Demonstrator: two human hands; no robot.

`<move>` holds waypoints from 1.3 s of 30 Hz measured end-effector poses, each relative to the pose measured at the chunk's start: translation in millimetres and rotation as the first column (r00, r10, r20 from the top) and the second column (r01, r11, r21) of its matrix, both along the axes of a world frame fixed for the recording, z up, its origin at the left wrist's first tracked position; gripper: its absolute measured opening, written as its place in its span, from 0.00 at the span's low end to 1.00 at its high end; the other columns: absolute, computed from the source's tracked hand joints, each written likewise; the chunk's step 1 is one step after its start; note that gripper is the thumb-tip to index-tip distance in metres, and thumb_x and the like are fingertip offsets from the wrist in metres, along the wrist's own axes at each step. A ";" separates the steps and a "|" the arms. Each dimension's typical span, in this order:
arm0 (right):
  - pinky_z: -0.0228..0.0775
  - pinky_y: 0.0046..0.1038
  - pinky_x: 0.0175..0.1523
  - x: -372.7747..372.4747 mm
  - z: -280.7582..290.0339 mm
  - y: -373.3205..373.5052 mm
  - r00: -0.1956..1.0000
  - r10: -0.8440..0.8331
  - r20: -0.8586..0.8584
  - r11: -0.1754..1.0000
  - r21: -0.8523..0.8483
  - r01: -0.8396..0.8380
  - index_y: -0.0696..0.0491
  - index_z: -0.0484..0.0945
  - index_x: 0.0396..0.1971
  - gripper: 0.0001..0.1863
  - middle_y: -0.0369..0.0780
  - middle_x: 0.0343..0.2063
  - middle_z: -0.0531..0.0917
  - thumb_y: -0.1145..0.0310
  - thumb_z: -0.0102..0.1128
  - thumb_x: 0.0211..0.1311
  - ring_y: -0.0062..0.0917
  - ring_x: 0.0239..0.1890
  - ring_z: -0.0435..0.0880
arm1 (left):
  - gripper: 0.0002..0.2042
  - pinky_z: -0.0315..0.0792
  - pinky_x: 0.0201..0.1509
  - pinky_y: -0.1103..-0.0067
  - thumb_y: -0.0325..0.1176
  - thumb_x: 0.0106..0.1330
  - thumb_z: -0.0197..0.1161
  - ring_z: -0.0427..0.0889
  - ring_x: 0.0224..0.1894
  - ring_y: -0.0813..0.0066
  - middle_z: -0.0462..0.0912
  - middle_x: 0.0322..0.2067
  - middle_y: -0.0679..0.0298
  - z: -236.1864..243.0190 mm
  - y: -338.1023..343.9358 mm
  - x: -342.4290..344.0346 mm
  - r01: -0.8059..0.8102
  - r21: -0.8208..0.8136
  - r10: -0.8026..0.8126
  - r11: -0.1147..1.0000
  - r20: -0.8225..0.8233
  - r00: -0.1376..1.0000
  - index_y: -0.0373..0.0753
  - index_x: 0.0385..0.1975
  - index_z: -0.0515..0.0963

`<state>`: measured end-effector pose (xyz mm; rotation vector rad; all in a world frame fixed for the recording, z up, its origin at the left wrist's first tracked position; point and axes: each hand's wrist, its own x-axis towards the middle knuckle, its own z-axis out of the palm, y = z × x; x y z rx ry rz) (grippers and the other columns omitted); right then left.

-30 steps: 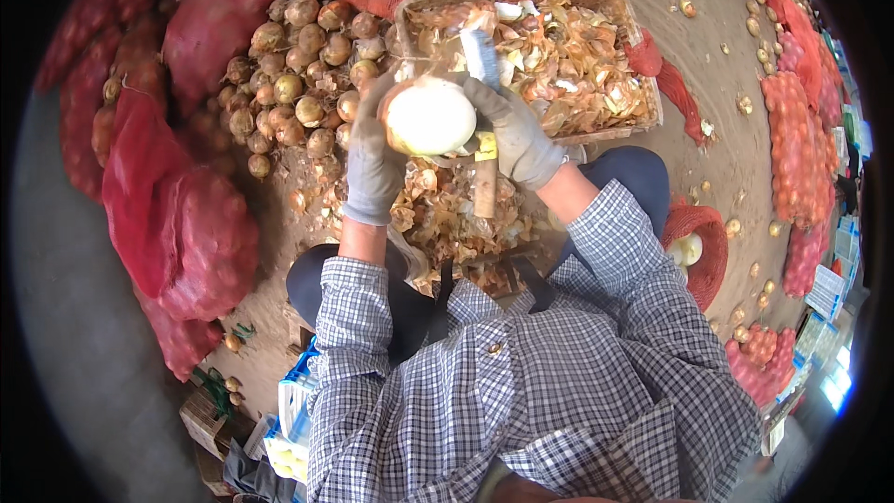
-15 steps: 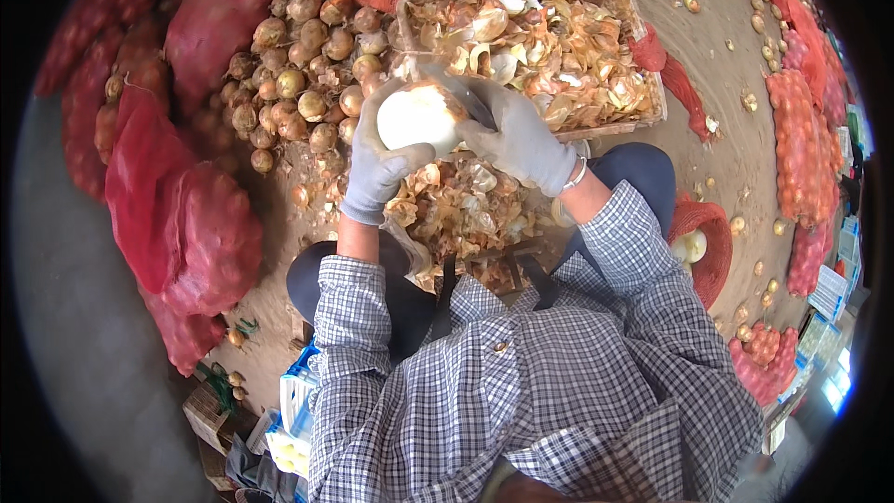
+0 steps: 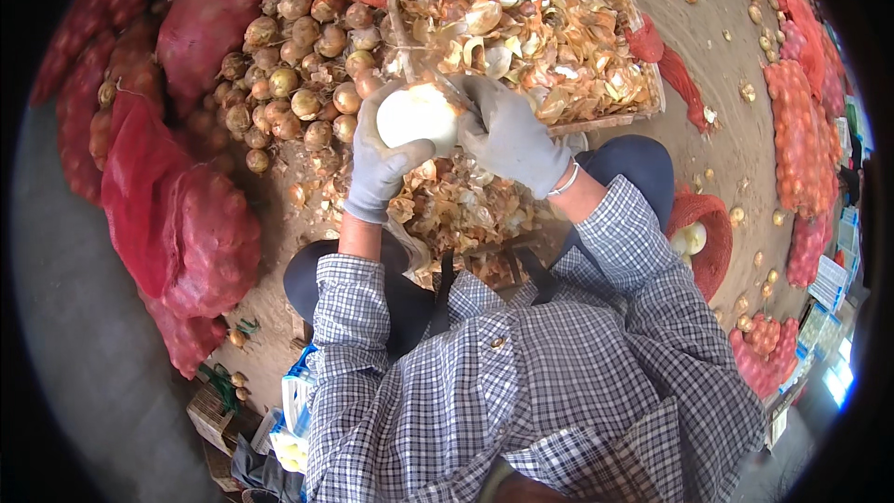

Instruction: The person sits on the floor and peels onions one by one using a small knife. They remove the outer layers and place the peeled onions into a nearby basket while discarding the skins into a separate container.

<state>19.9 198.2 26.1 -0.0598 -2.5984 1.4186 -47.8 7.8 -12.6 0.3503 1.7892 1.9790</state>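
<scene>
A large onion [image 3: 417, 119], mostly peeled to white with some brown skin left at its top right, rests in the grip of my gloved left hand [image 3: 374, 172]. My gloved right hand [image 3: 518, 147] is closed on a small knife [image 3: 453, 89] against the onion's upper right side. The blade is blurred and the handle is hidden in the glove. Both hands are above a heap of loose onion skins [image 3: 466, 210] between my knees. Just beyond them stands a shallow crate [image 3: 610, 121] filled with papery skins.
Unpeeled onions [image 3: 293, 84] are piled at the far left, beside bulging red mesh sacks [image 3: 209, 233]. At my right knee an open red net bag [image 3: 712, 261] contains white peeled onions. More filled sacks [image 3: 801, 140] line the right side, with stray onions on the ground.
My right hand has shifted slightly, and its wrist has dropped a little. The onion stays in my left hand. The whole view has moved slightly.
</scene>
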 end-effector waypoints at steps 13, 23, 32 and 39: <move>0.75 0.40 0.43 -4.9 -16.6 -1.1 0.991 -0.096 0.089 0.995 0.011 0.096 0.62 0.76 0.38 0.11 0.54 0.31 0.81 0.70 0.55 0.60 0.47 0.37 0.82 | 0.42 0.78 0.56 0.70 0.40 0.43 0.76 0.81 0.51 0.65 0.78 0.49 0.54 -9.3 2.6 -2.0 -0.037 0.003 0.037 0.999 0.050 0.998 0.30 0.60 0.66; 0.76 0.41 0.44 0.8 -19.3 11.7 0.956 0.135 0.262 0.989 -0.100 -0.112 0.61 0.72 0.49 0.20 0.56 0.33 0.83 0.64 0.58 0.61 0.51 0.39 0.84 | 0.45 0.76 0.57 0.72 0.46 0.44 0.75 0.80 0.52 0.67 0.79 0.50 0.55 -2.4 -6.9 2.7 0.100 0.096 -0.115 0.990 0.168 0.979 0.29 0.62 0.65; 0.75 0.46 0.40 -2.5 -30.7 7.2 0.960 0.021 0.281 0.996 -0.086 0.003 0.61 0.71 0.48 0.19 0.59 0.30 0.81 0.64 0.56 0.62 0.55 0.35 0.83 | 0.44 0.76 0.57 0.73 0.46 0.48 0.77 0.80 0.52 0.68 0.78 0.51 0.55 -14.6 -8.6 3.6 0.073 0.148 -0.104 0.986 0.212 0.972 0.30 0.62 0.65; 0.78 0.30 0.31 -16.3 -42.2 7.1 0.860 -0.065 0.506 0.767 -0.525 0.367 0.61 0.73 0.48 0.15 0.43 0.29 0.83 0.73 0.58 0.63 0.33 0.28 0.86 | 0.47 0.75 0.62 0.70 0.54 0.48 0.78 0.80 0.55 0.63 0.77 0.54 0.54 -16.5 -12.2 3.7 0.032 0.313 -0.131 0.949 0.300 0.945 0.30 0.63 0.65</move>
